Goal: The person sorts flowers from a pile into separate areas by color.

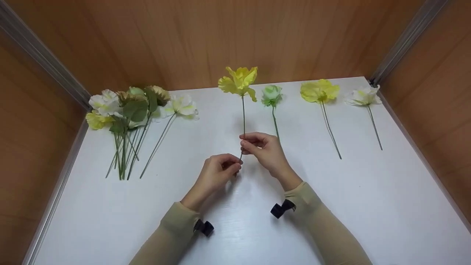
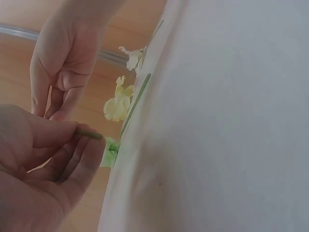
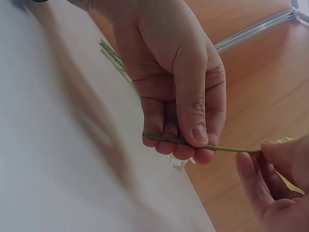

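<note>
the left hand [image 1: 219, 169] is pinching the stem of a yellow flower [image 1: 240, 82] near its lower end, and the right hand [image 1: 266, 151] is pinching the same stem higher up, between thumb and fingers. the two hands are holding it above the table [image 1: 243, 228], its bloom pointing away from the person. a green flower [image 1: 272, 95] is lying beyond the right hand; farther right, a second yellow flower [image 1: 319, 91] and a white flower [image 1: 364, 96] are lying well apart. at the left, a mixed bunch [image 1: 134, 111] is lying with its stems toward the person, a loose white flower [image 1: 181, 106] resting beside it.
</note>
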